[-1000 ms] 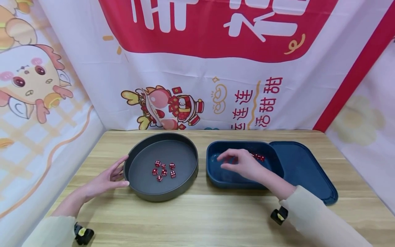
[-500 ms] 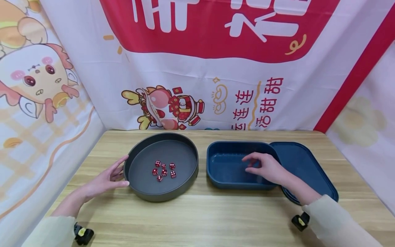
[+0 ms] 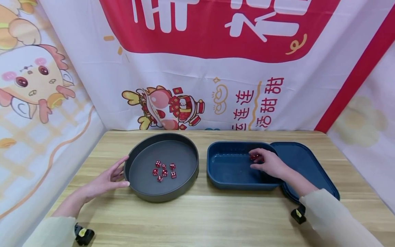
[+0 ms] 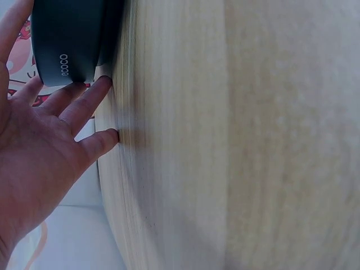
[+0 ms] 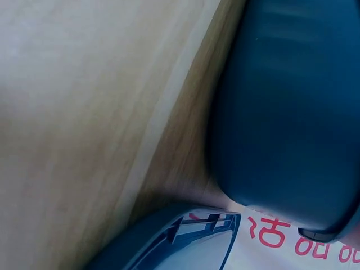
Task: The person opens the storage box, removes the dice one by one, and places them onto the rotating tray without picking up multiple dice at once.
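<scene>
My left hand (image 3: 106, 180) rests with spread fingers against the left side of a round dark grey pan (image 3: 148, 142). In the left wrist view its fingertips sit at the wall of the pan (image 4: 62, 39). Several red dice (image 3: 164, 172) with white pips lie grouped on the pan's floor. My right hand (image 3: 271, 164) reaches into the right end of a blue rectangular box (image 3: 228, 168), thumb apart from bent fingers. More red dice (image 3: 254, 157) show in the gap between them, partly hidden by the fingers. The right wrist view shows the box's outer wall (image 5: 287, 112), but no fingers.
A blue lid (image 3: 308, 168) lies to the right of the box, under my right forearm. The wooden table (image 3: 197, 219) meets a white printed cloth (image 3: 210, 68) at the back, with more cloth at both sides.
My right hand has moved right inside the blue box. Red dice seen under it at the box's middle earlier now show only by its fingers. The left hand and pan stay put.
</scene>
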The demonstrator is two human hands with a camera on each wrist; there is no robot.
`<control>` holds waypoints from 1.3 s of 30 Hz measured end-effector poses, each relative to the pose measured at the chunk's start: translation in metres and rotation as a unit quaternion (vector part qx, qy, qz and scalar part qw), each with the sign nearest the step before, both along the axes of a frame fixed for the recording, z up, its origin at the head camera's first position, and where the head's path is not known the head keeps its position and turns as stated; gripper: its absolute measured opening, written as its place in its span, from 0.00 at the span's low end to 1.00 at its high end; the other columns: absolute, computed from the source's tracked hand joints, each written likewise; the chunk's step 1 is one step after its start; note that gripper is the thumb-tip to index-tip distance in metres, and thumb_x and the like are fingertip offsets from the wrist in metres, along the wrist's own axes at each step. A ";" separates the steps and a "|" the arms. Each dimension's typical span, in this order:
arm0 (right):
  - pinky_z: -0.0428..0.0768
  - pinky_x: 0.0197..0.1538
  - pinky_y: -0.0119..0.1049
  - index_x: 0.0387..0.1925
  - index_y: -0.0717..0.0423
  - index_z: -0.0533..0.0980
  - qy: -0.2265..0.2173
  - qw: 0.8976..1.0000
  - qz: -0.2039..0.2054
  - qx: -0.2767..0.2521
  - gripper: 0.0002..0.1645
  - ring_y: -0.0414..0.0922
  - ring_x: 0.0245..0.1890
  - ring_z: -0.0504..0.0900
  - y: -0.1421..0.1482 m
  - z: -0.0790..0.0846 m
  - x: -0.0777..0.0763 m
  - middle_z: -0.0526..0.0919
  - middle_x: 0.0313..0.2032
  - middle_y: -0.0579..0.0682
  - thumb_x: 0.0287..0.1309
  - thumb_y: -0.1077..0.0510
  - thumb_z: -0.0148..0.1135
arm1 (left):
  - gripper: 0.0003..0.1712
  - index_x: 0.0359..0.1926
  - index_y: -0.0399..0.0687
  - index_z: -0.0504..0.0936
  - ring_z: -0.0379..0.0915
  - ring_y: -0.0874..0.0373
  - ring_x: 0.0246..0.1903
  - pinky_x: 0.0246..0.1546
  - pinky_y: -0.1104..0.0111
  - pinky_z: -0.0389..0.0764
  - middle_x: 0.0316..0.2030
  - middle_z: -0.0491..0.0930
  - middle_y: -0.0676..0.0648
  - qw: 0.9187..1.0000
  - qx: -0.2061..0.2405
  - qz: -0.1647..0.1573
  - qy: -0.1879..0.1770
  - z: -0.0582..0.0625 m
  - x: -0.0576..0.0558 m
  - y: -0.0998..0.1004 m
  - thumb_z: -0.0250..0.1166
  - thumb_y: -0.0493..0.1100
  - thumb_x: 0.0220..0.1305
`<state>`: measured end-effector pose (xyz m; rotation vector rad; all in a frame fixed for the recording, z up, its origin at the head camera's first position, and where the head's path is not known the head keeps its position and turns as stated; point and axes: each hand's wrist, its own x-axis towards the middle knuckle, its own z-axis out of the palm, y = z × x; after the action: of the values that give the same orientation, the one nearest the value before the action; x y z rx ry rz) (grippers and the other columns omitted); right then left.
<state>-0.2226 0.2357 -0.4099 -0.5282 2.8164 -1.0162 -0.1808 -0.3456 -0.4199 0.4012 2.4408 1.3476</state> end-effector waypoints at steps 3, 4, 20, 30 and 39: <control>0.80 0.48 0.51 0.58 0.67 0.72 -0.003 1.000 -0.010 0.022 0.28 0.56 0.45 0.81 -0.001 -0.002 -0.005 0.77 0.51 0.64 0.57 0.63 0.69 | 0.55 0.78 0.52 0.36 0.53 0.26 0.65 0.58 0.43 0.67 0.69 0.45 0.22 1.000 0.004 -0.001 0.001 0.000 0.000 -0.001 0.67 0.42 0.64; 0.80 0.48 0.51 0.58 0.67 0.71 -0.005 1.000 -0.013 0.028 0.28 0.56 0.45 0.81 -0.002 -0.002 -0.007 0.76 0.51 0.64 0.57 0.62 0.69 | 0.55 0.78 0.51 0.36 0.53 0.26 0.65 0.58 0.43 0.67 0.69 0.45 0.21 1.000 0.006 -0.001 0.001 -0.001 0.000 -0.001 0.67 0.41 0.64; 0.80 0.47 0.50 0.56 0.65 0.74 -0.002 0.999 -0.021 0.043 0.24 0.51 0.42 0.81 -0.003 -0.010 -0.017 0.80 0.47 0.59 0.58 0.65 0.67 | 0.55 0.78 0.53 0.37 0.52 0.27 0.65 0.58 0.42 0.65 0.70 0.46 0.22 1.000 0.001 0.004 -0.002 0.001 -0.001 0.000 0.67 0.42 0.64; 0.80 0.47 0.49 0.50 0.65 0.78 -0.004 0.999 0.000 0.053 0.17 0.48 0.39 0.81 -0.005 -0.013 -0.021 0.83 0.41 0.54 0.59 0.66 0.66 | 0.55 0.78 0.54 0.37 0.53 0.27 0.65 0.58 0.42 0.65 0.70 0.46 0.23 1.000 0.001 0.003 0.002 -0.002 -0.001 -0.001 0.67 0.42 0.64; 0.80 0.44 0.46 0.42 0.60 0.82 0.008 0.998 0.018 0.064 0.10 0.44 0.35 0.79 -0.005 -0.016 -0.023 0.83 0.35 0.48 0.57 0.68 0.67 | 0.55 0.78 0.53 0.37 0.51 0.27 0.66 0.59 0.41 0.63 0.70 0.45 0.23 1.000 0.001 0.003 0.002 -0.001 0.000 0.000 0.67 0.42 0.64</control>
<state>-0.2452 0.2306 -0.4262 -0.5722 2.8507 -0.8231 -0.1812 -0.3459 -0.4211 0.3974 2.4453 1.3534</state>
